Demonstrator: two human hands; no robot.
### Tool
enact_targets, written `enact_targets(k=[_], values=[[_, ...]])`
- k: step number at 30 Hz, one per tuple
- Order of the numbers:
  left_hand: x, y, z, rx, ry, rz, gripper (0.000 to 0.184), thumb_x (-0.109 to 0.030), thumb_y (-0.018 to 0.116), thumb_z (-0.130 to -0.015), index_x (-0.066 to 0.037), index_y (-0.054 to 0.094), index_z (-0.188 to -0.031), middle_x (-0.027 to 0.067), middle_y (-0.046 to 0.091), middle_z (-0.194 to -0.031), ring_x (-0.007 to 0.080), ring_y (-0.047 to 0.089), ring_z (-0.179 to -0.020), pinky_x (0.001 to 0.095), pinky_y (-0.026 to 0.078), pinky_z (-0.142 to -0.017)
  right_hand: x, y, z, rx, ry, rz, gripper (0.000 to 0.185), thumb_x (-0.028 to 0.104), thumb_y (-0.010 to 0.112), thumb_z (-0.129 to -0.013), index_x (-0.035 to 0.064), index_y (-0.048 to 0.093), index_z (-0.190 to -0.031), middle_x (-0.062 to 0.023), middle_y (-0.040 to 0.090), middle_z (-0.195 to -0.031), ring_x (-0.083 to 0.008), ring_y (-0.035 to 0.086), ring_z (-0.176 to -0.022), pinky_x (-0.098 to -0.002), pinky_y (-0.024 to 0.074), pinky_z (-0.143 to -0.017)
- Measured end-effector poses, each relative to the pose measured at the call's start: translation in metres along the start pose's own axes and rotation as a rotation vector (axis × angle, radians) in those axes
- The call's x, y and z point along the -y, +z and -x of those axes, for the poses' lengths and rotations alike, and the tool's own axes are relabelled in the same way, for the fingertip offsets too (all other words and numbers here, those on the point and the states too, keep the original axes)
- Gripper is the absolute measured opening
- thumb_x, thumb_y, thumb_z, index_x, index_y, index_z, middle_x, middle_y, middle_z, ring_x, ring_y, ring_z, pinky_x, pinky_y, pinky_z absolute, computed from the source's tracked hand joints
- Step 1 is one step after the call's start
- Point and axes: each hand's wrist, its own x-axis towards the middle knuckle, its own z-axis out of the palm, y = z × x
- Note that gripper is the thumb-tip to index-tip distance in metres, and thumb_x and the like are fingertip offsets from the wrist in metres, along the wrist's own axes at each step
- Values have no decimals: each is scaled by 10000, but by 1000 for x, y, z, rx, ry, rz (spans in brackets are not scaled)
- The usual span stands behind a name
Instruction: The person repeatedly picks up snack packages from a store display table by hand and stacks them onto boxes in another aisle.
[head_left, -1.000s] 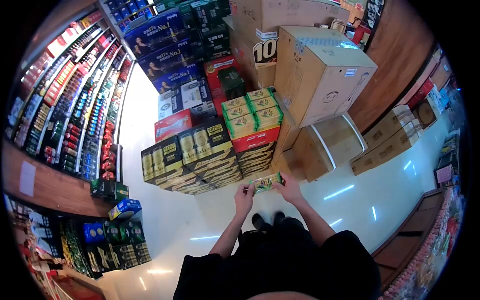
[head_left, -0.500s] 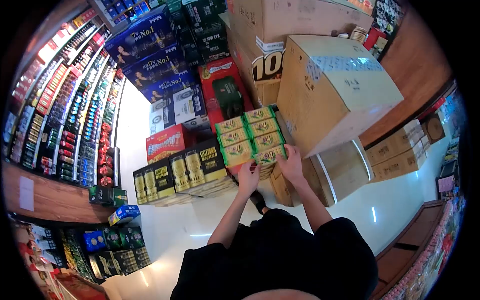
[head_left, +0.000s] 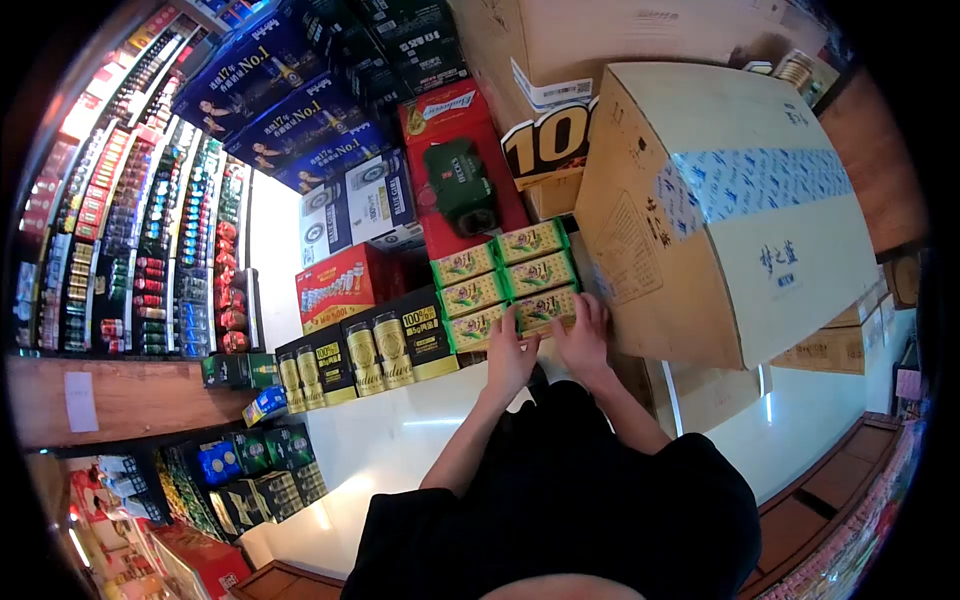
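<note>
Green-and-yellow wrapped packs lie in two columns at the middle of the head view. My left hand is at the near end, its fingers closed against the left end of the nearest right-column pack. My right hand is closed around the right end of that same pack, thumb on the near side. The undersides of the packs and some fingertip contacts are hidden. Just left of the packs stands a row of black-and-gold beer cartons.
A large cardboard box stands close on the right. Behind the packs lie a red carton and a dark green bottle pack. Blue beer cartons are stacked at back left, and bottle-filled shelves line the far left.
The view has moved closer and turned slightly. The nearest right-column pack now sits level with the left column's near end. My left hand's fingers have straightened upward beside it.
</note>
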Motion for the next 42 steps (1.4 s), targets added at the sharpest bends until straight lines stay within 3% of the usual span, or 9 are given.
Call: enact_targets(k=[4, 7, 16, 21, 25, 32, 38, 42], values=[[-8, -3, -6, 33, -16, -16, 643, -117, 721, -768, -19, 427, -1332, 198, 524, -1021, 291, 559, -829, 384, 490, -700, 6, -7, -2, 57, 36, -39, 571, 186, 675, -806, 6, 423, -1285, -201, 403, -1288, -398, 392, -1177, -478, 341, -996], [-1, 2, -8, -19, 20, 16, 619, -103, 710, -777, -20, 436, -1326, 188, 513, -1020, 281, 550, -816, 382, 485, -703, 4, -9, -4, 62, -6, 35, 582, 243, 662, -810, 29, 421, -1295, -206, 415, -1274, -421, 406, -1145, -519, 342, -971], [3, -13, 13, 11, 26, 71, 597, -158, 703, -809, 10, 437, -1316, 188, 499, -1089, 251, 549, -816, 348, 484, -734, 0, -4, 1, -5, -104, 112, 508, 240, 569, -886, -1, 409, -1304, -231, 380, -1343, -444, 404, -1154, -534, 336, -979], [11, -60, 79, -59, -73, 98, 581, -163, 698, -818, 16, 434, -1304, 188, 511, -1131, 236, 573, -850, 349, 490, -756, 14, 0, 9, 2, -97, 268, 542, 228, 552, -895, -7, 383, -1353, -234, 307, -1431, -464, 305, -1273, -532, 281, -1060], [58, -82, 180, -243, -204, 85, 560, -155, 703, -810, -5, 454, -1289, 184, 520, -1130, 239, 587, -811, 344, 492, -755, 70, -6, 37, -28, -359, 236, 593, 213, 584, -876, -31, 360, -1368, -242, 280, -1449, -453, 293, -1286, -527, 275, -1069], [123, -85, 415, -651, -590, 176, 534, -201, 697, -829, -2, 480, -1274, 179, 536, -1133, 202, 610, -766, 323, 517, -703, 173, 42, 199, 368, -813, -2, 632, 204, 655, -802, -46, 394, -1320, -275, 307, -1410, -456, 300, -1276, -525, 271, -1062], [115, -50, 599, -1011, -905, 277, 486, -234, 664, -852, 3, 511, -1248, 180, 553, -1120, 207, 612, -778, 338, 515, -723, 213, 82, 410, 961, -1269, -84, 688, 259, 668, -792, -73, 370, -1315, -298, 309, -1397, -471, 321, -1248, -530, 279, -1054], [101, -15, 682, -1216, -1039, 396, 450, -246, 646, -867, 2, 532, -1226, 165, 562, -1107, 198, 612, -765, 338, 513, -728, 236, 75, 529, 1328, -1435, -137, 700, 270, 670, -793, -81, 370, -1319, -301, 324, -1394, -467, 341, -1250, -499, 312, -1058]])
